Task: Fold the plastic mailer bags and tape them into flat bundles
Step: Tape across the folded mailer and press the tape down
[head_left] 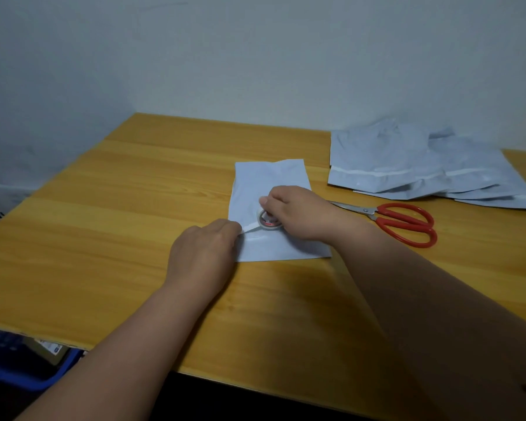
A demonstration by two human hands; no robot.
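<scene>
A folded pale grey mailer bag lies flat in the middle of the wooden table. On it rests a small roll of clear tape, gripped by my right hand. My left hand pinches the free end of the tape strip, which stretches from the roll to the bag's left edge. A loose pile of unfolded grey mailer bags sits at the back right.
Red-handled scissors lie shut on the table to the right of my right wrist. A blue crate stands below the table's front left edge. A wall runs behind the table.
</scene>
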